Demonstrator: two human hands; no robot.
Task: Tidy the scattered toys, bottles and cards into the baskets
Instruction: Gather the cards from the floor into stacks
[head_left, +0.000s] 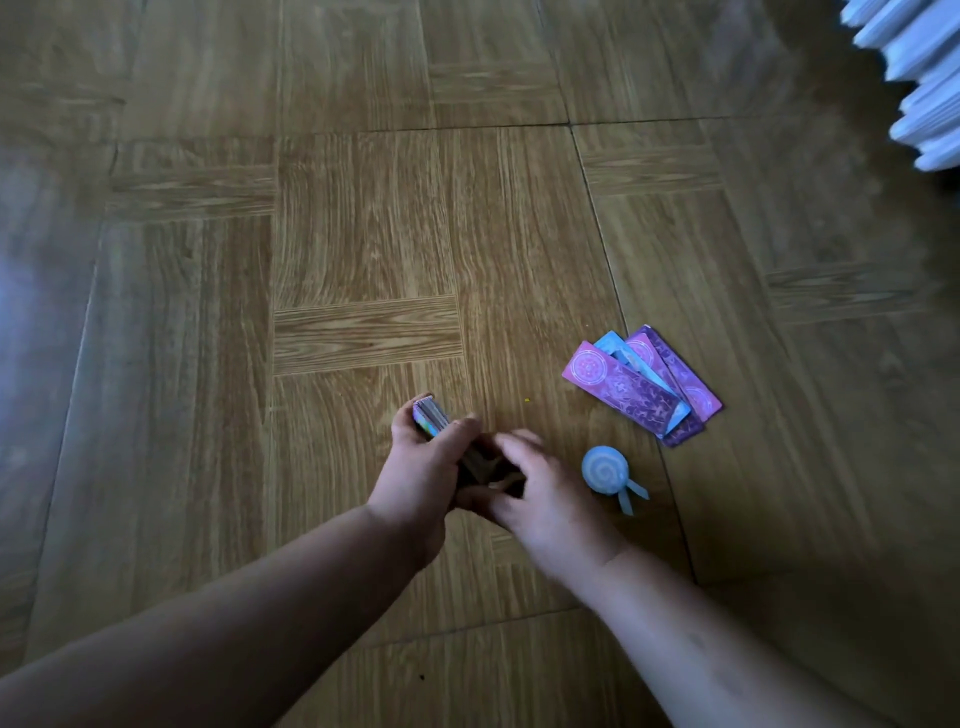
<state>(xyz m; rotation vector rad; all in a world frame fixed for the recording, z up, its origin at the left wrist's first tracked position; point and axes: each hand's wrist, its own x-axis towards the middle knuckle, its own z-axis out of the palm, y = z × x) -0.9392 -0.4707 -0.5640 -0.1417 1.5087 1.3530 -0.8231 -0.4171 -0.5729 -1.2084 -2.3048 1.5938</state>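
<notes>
Floor (363, 218): wood-grain parquet, slight sheen. Cards (641, 387) right of the lollipop toy (605, 470): glossy printed card. Toy looks matt, soft.

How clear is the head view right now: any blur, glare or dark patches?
Head view: dim overall; right hand motion-blurred, left hand and its card stack in shadow; loose cards fairly sharp; bluish glare on the floor at left; white ribbed object smeared at the corner.
</notes>
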